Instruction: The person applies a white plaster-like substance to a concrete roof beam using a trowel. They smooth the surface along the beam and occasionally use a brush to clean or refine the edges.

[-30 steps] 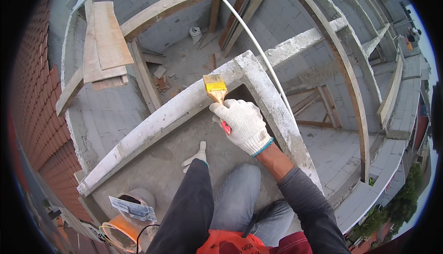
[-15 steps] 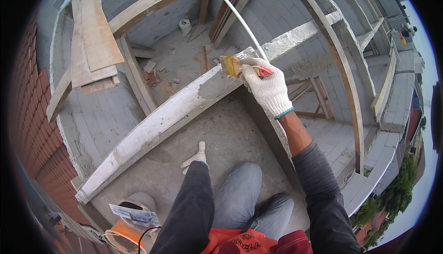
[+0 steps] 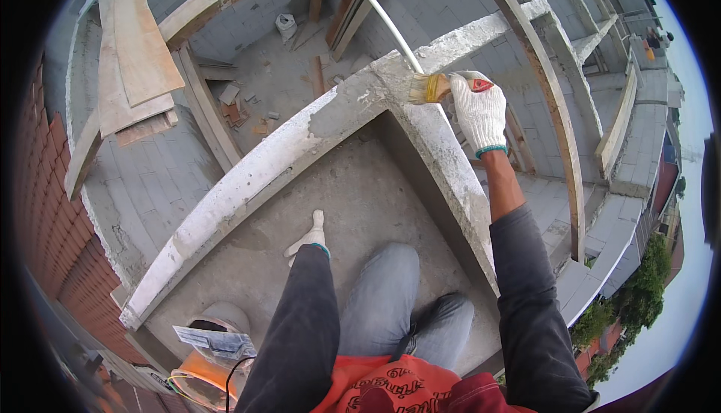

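Note:
My right hand [image 3: 478, 113], in a white knit glove with a green cuff, is closed around the handle of a wide paintbrush [image 3: 429, 88]. The handle has a red patch, and the bristles point left. They rest on the top of the concrete beam [image 3: 248, 169], near the corner where its arms meet beside a white pipe [image 3: 387, 19]. Grey damp-looking patches show around that corner, while the rest of the beam is whitish. Lower down, my left hand [image 3: 308, 236], gloved alike, leans on the concrete slab [image 3: 353, 188] with thumb and fingers apart, holding nothing.
At lower left stand a grey bucket [image 3: 231, 315] and an orange bucket [image 3: 201, 374], with a flat steel trowel [image 3: 215, 342] across them. Boards [image 3: 143, 52] lie at upper left. Curved timbers [image 3: 537, 60] arch over at right. Beyond the beam is a lower rubble-strewn floor [image 3: 266, 75].
My right hand has moved the paintbrush rightward across the beam's corner, from its left side to beside the pipe's foot. My left hand stays on the slab; the whole view has shifted slightly.

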Motion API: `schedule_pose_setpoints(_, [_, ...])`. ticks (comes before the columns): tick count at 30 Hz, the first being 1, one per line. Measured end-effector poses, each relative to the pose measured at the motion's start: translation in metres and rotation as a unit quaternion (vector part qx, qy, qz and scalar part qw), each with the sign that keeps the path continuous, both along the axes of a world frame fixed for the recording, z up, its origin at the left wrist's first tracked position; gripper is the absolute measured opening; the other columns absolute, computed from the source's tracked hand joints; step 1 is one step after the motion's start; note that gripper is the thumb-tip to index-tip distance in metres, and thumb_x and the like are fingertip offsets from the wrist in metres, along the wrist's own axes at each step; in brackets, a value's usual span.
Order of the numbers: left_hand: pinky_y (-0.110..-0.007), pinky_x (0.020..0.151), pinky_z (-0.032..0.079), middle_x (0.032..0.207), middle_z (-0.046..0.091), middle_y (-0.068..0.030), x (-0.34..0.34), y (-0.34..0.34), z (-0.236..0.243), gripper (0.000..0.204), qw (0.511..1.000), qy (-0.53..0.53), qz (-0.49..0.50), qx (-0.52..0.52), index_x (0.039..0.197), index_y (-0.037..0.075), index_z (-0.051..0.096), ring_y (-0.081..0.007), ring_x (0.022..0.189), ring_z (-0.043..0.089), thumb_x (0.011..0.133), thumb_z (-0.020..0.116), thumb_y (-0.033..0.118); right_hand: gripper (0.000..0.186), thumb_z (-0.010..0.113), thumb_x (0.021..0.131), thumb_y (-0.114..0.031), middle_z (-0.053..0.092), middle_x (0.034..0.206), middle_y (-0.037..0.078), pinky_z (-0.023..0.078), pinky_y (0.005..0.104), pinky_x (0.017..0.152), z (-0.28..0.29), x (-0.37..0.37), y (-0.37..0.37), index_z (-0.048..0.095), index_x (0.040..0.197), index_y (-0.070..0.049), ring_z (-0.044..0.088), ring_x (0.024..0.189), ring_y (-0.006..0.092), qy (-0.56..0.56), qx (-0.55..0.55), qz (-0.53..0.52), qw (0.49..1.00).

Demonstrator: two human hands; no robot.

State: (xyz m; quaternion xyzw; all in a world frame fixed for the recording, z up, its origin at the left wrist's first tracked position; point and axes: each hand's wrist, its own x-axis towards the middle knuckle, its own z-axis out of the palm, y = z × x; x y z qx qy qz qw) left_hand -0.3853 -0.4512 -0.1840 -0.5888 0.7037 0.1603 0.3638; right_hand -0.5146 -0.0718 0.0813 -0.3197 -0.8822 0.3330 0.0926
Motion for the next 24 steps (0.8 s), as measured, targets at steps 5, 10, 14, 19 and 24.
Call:
schedule_pose_setpoints(5, [-0.057,0.132,0.033,0.174,0.029,-0.0357,-0.004,0.007,-0.002,0.186,1.000,0.005,-0.012,-0.009,0.173,-0.010,0.011,-0.0474,0.161,0.035,0.045,0.079,0.106,0.033,0.074,0.110,-0.022,0.079,0.093,0.006,0.060,0.0289,0.063,0.020,0.031,-0.032,0.075,0.136,-0.001,0.073,0.074,0.0119,0.097,-0.189,-0.005,0.977])
schedule_pose_setpoints(10, [-0.057,0.132,0.033,0.173,0.031,-0.0355,0.002,0.000,-0.007,0.186,1.000,0.019,0.001,-0.020,0.173,-0.010,0.012,-0.0476,0.160,0.037,0.045,0.079,0.107,0.030,0.070,0.103,-0.030,0.081,0.093,0.017,0.060,0.0381,0.081,0.010,0.036,-0.035,0.083,0.114,-0.006,0.080,0.084,0.0287,0.017,0.081,-0.060,0.995])
schedule_pose_setpoints(14, [-0.057,0.131,0.034,0.173,0.033,-0.0353,0.000,0.005,-0.011,0.185,0.999,0.028,-0.005,-0.025,0.173,-0.010,0.013,-0.0477,0.159,0.039,0.044,0.079,0.107,0.033,0.072,0.106,-0.029,0.078,0.083,0.008,0.058,0.0325,0.066,0.025,0.051,-0.040,0.080,0.120,0.000,0.073,0.072,0.0121,0.118,-0.180,-0.072,0.974])
schedule_pose_setpoints(19, [-0.057,0.131,0.035,0.172,0.035,-0.0351,0.002,0.004,-0.016,0.185,0.998,0.050,0.006,-0.031,0.172,-0.010,0.015,-0.0479,0.158,0.041,0.044,0.079,0.107,0.034,0.073,0.104,-0.029,0.081,0.087,0.013,0.060,0.0352,0.073,-0.003,0.092,0.012,0.081,0.119,0.000,0.078,0.075,0.0199,0.036,0.107,-0.073,0.991])
schedule_pose_setpoints(24, [-0.058,0.130,0.036,0.170,0.037,-0.0355,-0.006,0.013,0.006,0.184,0.999,0.032,-0.013,-0.036,0.172,-0.010,0.018,-0.0485,0.157,0.043,0.044,0.080,0.106,0.033,0.074,0.107,-0.028,0.080,0.090,0.008,0.059,0.0330,0.071,0.019,0.086,-0.043,0.080,0.122,0.001,0.075,0.077,0.0142,0.108,-0.242,-0.079,0.961])
